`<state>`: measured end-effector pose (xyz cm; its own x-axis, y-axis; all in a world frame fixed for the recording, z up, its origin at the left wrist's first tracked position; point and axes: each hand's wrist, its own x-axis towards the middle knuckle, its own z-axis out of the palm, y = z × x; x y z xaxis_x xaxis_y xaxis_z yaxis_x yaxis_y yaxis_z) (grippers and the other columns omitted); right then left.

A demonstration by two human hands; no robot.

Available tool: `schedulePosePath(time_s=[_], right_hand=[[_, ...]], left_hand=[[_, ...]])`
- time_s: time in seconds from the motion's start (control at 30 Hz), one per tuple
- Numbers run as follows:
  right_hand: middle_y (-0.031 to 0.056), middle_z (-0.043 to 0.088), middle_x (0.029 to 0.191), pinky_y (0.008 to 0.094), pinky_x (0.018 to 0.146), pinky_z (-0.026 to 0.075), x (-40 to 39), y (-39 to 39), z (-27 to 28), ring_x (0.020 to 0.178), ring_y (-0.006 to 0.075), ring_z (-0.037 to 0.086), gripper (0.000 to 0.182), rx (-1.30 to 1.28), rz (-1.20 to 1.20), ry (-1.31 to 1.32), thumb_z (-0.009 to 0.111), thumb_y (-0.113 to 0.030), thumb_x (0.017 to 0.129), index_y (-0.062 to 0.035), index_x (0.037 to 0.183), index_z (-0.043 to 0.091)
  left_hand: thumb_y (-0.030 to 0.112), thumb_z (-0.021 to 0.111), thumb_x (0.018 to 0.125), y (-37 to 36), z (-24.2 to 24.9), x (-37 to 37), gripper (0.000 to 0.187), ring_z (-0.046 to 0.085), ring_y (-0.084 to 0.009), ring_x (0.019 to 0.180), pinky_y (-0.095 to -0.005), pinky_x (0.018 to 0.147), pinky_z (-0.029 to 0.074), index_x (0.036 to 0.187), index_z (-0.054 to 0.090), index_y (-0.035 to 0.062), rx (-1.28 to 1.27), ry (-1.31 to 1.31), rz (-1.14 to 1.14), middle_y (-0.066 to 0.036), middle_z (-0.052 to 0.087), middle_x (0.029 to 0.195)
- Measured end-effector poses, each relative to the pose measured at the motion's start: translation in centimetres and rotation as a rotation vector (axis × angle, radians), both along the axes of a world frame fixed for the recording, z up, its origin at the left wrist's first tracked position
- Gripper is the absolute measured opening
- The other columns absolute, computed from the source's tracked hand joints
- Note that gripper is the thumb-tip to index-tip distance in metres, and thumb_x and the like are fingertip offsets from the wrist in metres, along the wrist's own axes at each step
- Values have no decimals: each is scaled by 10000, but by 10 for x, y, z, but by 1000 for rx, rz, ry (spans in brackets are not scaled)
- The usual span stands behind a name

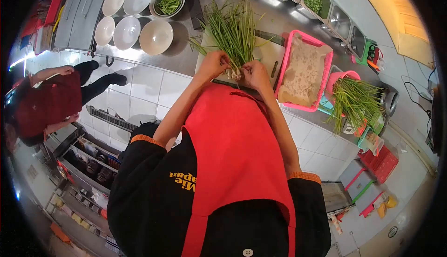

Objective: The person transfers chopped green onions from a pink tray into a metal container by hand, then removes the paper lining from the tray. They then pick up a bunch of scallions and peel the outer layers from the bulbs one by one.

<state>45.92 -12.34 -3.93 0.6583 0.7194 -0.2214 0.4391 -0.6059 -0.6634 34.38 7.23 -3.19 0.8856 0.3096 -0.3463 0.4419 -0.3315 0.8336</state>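
A bunch of spring onions (pixel 233 29) lies on a pale cutting board (pixel 275 54), with its green leaves fanned out away from me and its white root ends close to my body. My left hand (pixel 215 65) has its fingers pinched at the root ends from the left. From the right, my right hand (pixel 256 74) grips the same end, thumb and fingertips together. Beside my right hand, a slim dark object (pixel 274 68) rests on the board.
Several white bowls (pixel 156 37) stand on the steel counter at left, near a bowl of cut greens (pixel 168 2). A pink paper-lined basket (pixel 301 73) and more spring onions (pixel 356 101) are at right. Food containers (pixel 313 2) line the back. Another person (pixel 46 94) stands at left.
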Motion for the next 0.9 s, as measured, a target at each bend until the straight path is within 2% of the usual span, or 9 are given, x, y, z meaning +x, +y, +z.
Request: schedulePosePath(time_s=[0.2, 0.33, 0.4, 0.43, 0.53, 0.6, 0.63, 0.73, 0.9], right_hand=[[45, 728, 907, 270, 711, 520, 23, -17, 9, 802, 88, 636, 179, 155, -70, 577, 685, -169, 933, 4, 972, 704], [48, 731, 920, 245, 714, 508, 33, -25, 24, 784, 83, 627, 178, 261, -133, 752, 653, -156, 966, 10, 1026, 675], [49, 729, 931, 217, 707, 490, 36, -27, 35, 765, 66, 612, 173, 270, -199, 851, 630, -158, 994, 0, 1062, 645], [49, 729, 931, 217, 707, 490, 37, -27, 41, 765, 66, 612, 173, 269, -198, 849, 630, -158, 994, 0, 1062, 645], [54, 727, 938, 205, 683, 484, 38, -26, 59, 758, 58, 605, 164, 301, -244, 914, 622, -171, 1006, -17, 1058, 639], [59, 725, 933, 212, 694, 494, 36, -22, 72, 767, 63, 606, 160, 377, -246, 922, 616, -175, 1012, -18, 1038, 638], [59, 725, 933, 212, 694, 494, 34, -19, 79, 767, 63, 606, 160, 376, -244, 921, 616, -175, 1012, -18, 1038, 638], [61, 721, 925, 220, 710, 505, 30, -14, 99, 768, 68, 608, 151, 430, -230, 904, 610, -161, 1013, -13, 1032, 633], [58, 717, 915, 230, 748, 508, 26, -23, 122, 796, 82, 621, 147, 440, -115, 858, 617, -154, 1009, -8, 1015, 632]], left_hand=[[86, 762, 818, 21, 8, -3, 180, 698, -154, 693, -301, 648, 541, 960, 692, 0, -59, -95, 208, -92, 725, 781], [135, 757, 849, 26, 12, 1, 194, 695, -160, 682, -308, 639, 537, 961, 687, -7, -60, -67, 244, -96, 723, 777], [211, 746, 882, 21, 21, 2, 252, 689, -160, 690, -312, 627, 531, 974, 689, -17, 347, -166, 244, -101, 720, 776], [211, 746, 882, 19, 30, 4, 252, 689, -160, 690, -312, 627, 531, 974, 689, -17, 346, -168, 245, -101, 720, 776], [284, 711, 921, 6, 50, 13, 332, 683, -154, 713, -339, 615, 529, 1029, 687, -29, 147, -93, 165, -117, 729, 828], [343, 658, 971, -3, 56, 21, 393, 690, -166, 764, -343, 656, 562, 1072, 683, -36, -337, 125, -14, -124, 740, 898], [343, 658, 971, -8, 53, 25, 393, 690, -166, 764, -343, 656, 562, 1072, 683, -36, -336, 123, -12, -124, 740, 898], [419, 598, 1007, -24, 41, 33, 494, 706, -206, 818, -328, 761, 607, 1105, 661, -61, -870, 237, -45, -128, 723, 943], [371, 651, 984, -31, 37, 40, 426, 709, -195, 815, -329, 765, 614, 1058, 616, -47, -1152, 222, 85, -130, 688, 906]])
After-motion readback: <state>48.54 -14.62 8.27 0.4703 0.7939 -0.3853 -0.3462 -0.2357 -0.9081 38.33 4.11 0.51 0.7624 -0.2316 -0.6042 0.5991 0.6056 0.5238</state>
